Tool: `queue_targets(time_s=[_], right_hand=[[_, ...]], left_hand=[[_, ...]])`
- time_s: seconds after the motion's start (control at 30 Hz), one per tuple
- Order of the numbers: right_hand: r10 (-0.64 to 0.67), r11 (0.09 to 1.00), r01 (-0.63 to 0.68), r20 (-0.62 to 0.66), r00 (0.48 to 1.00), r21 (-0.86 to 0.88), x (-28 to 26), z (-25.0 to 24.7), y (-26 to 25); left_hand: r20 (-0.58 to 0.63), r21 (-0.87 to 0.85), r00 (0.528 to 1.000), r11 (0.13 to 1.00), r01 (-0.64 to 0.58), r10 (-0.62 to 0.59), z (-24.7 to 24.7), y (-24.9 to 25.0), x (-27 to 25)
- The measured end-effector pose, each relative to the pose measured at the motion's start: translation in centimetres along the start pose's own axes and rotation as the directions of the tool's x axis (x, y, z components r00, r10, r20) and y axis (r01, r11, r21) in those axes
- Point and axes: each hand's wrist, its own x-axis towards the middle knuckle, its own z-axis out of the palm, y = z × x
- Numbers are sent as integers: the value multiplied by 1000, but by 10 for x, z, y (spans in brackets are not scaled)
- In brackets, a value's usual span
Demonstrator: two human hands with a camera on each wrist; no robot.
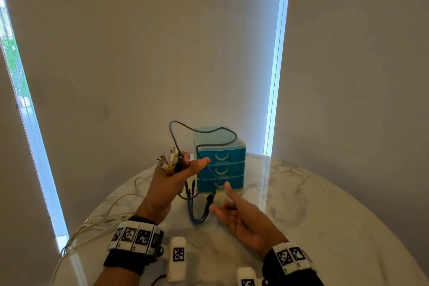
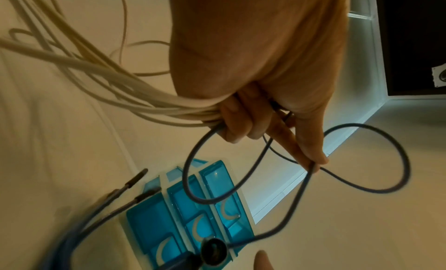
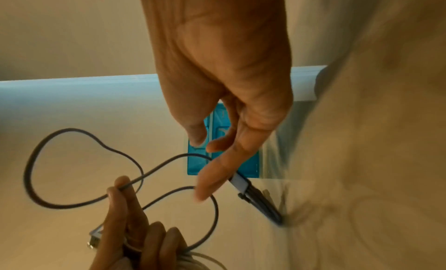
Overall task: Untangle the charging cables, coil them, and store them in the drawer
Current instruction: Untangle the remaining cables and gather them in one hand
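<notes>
My left hand [image 1: 189,161] is raised over the table and grips a bundle of cable plugs [image 1: 169,159]. Its thumb and forefinger also pinch a dark cable [image 2: 362,127], which loops up over the blue drawer unit [image 1: 228,154] and back down. White cables [image 1: 102,218] trail from that fist off the table's left side. The dark cable's thick multi-plug end [image 1: 199,210] hangs to the tabletop between my hands. My right hand [image 1: 221,201] hovers palm up beside it, fingers spread, holding nothing. In the right wrist view its fingers [image 3: 212,171] are close to the dark connector [image 3: 255,197].
The drawer unit has three shut drawers and stands at the far side of the round marble table [image 1: 325,204]. Two white tagged blocks [image 1: 177,258] lie near the front edge. Blinds and a bright window strip [image 1: 276,76] stand behind.
</notes>
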Motion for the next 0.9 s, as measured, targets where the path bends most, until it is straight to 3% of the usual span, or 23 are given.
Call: queue_targets(time_s=[0.1,0.17,0.23,0.33,0.53,0.63,0.7,0.77,0.83,0.9], right_hand=[[256,950,-242,49,965,-198,-4,6,6],[285,955,-268,152,946,-125,-6,12,8],[159,974,-193,244,957,120,-7,15,7],[-84,928,16,167,982,373,-8,17,1],[-254,887,270,-90,963,374,-8,12,-17],[-300,786,362,-203,932,501,-2,-4,-33],[-317,681,466,-347,883,565,9,-28,-46],[-375,710,545,-415,829,447,12,-47,-61],[-475,780,617,-539,696,109,8,-53,-74],[-463,698,699,-647,605,155,5,-50,-92]], left_hand=[[71,-5,997,1000,17,-17,3,-2,-1],[111,-9,994,1000,21,-20,-1,-4,0],[128,-32,991,998,50,-46,-3,-2,-1],[155,-63,987,997,48,-38,-1,0,-3],[189,92,982,996,2,-19,-1,-7,1],[192,201,979,979,28,-67,-3,-9,4],[136,232,981,967,102,-136,-7,-11,3],[77,214,982,965,154,-174,-16,-11,5],[-64,149,985,975,166,-158,-26,-17,11],[-278,72,951,984,160,-134,-35,-19,18]])
